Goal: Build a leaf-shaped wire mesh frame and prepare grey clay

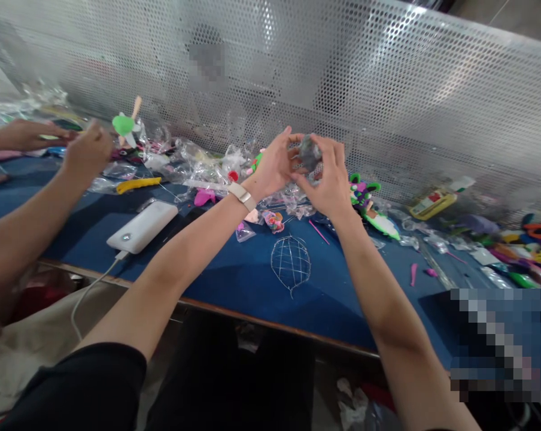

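Note:
Both my hands are raised above the far part of the blue table, around a grey lump of what looks like modelling clay (309, 154). My left hand (277, 163), with a pale band on its wrist, has its fingers at the lump's left side. From the right, my right hand (331, 176) grips the lump between thumb and fingers. On the table below lies a leaf-shaped wire frame (291, 263) with a grid of thin wires. A small colourful piece (273, 221) lies beyond it, and a thin pink stick (319, 231) is to its right.
A white power bank (143, 226) with a cable lies left of my forearm. Another person's hands (88, 146) work at the far left. Plastic bags and coloured clay pieces line the perforated metal screen (270, 72). A yellow box (432, 203) stands at the right.

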`<state>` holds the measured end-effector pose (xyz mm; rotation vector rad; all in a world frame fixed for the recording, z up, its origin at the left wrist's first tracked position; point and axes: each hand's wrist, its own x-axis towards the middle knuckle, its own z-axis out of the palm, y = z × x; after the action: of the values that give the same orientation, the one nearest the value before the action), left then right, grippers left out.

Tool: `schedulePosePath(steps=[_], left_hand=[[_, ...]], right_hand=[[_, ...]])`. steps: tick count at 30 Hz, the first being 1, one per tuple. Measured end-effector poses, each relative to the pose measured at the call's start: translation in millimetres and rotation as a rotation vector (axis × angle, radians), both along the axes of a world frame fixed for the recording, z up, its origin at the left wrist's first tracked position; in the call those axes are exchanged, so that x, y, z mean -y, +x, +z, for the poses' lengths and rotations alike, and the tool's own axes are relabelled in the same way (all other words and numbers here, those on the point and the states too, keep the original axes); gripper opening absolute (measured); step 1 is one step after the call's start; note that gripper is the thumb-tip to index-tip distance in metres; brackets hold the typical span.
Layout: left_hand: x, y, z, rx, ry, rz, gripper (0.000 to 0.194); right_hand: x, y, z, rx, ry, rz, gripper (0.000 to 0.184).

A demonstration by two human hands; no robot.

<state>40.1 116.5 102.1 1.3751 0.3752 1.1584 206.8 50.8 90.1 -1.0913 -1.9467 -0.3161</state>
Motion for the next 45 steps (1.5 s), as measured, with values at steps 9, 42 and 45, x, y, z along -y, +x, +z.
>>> schedulePosePath(steps=[9,42,45], left_hand=[[33,7,4.8,-0.191,0.167,-0.405,0.064],[14,20,-11.4,-0.32,0.584,0.348,0.028],[13,19,-10.3,-0.33,0.604,0.377,0.028]], right_hand=[[-15,7,4.2,-0.692,0.266,0.127,0.044],[5,-6,25.8,-0.823,-0.385,0.507,0.052],[3,-2,23.2,-0.881,-0.413,0.502,0.058]])
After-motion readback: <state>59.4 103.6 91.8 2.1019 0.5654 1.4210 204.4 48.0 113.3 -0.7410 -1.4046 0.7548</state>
